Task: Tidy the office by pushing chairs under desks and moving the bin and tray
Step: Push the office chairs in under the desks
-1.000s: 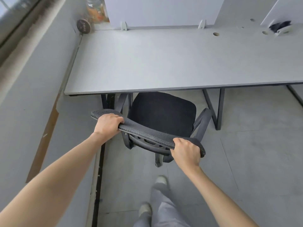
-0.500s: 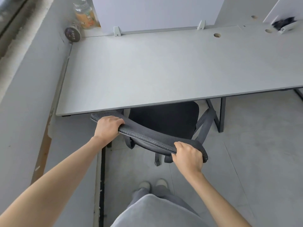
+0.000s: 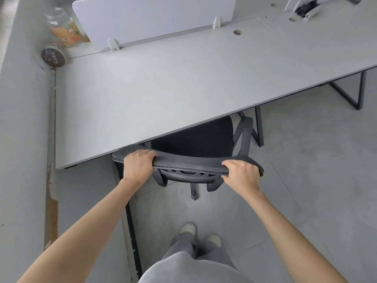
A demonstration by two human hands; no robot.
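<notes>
A black mesh office chair [image 3: 195, 139] stands at a long grey desk [image 3: 163, 88], with most of its seat hidden under the desktop. My left hand [image 3: 138, 165] grips the left end of the chair's backrest top. My right hand [image 3: 241, 174] grips the right end of the same backrest. The left tip of the backrest sits right at the desk's front edge. One chair armrest shows at the right, near a black desk leg [image 3: 259, 127].
A white divider panel [image 3: 155, 17] stands along the desk's back edge. A clear jar [image 3: 64, 27] and a small dark tin [image 3: 53, 56] sit at the far left corner by the wall. A white holder [image 3: 306, 9] lies far right. My feet stand on grey floor tiles.
The chair has rolled forward under the desk, so less of its seat shows. Both hands kept their grip on the backrest, and I have stepped closer.
</notes>
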